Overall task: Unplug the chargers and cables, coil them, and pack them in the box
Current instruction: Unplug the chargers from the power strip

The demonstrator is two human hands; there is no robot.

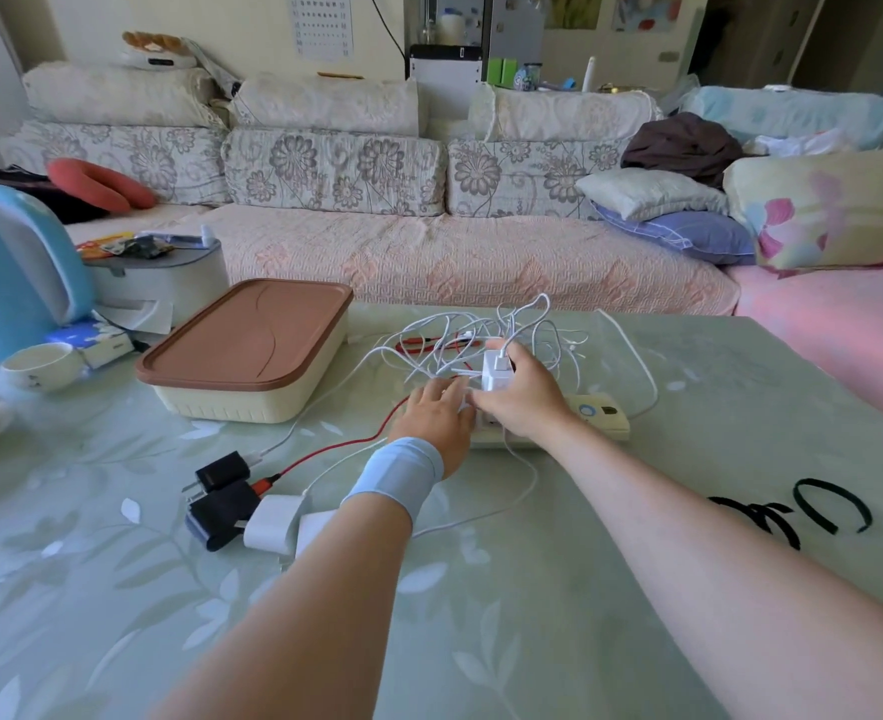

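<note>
On pale green table (533, 589), lidded cream plastic box (252, 394), contents hidden; right hand (520, 394) grips white charger (494, 370), left hand (437, 415) flat.

This is a home living room: a sofa (429, 252) with floral back cushions (333, 171) runs across at twelve o'clock, pillows (652, 192) pile at two o'clock, and a blue kettle (8, 262) stands on the table (533, 589) at nine o'clock.

Cream box (231, 402) under a brown lid (252, 337); white and red cables (460, 340) (pale-green leaf-patterned table (481, 589)).
</note>
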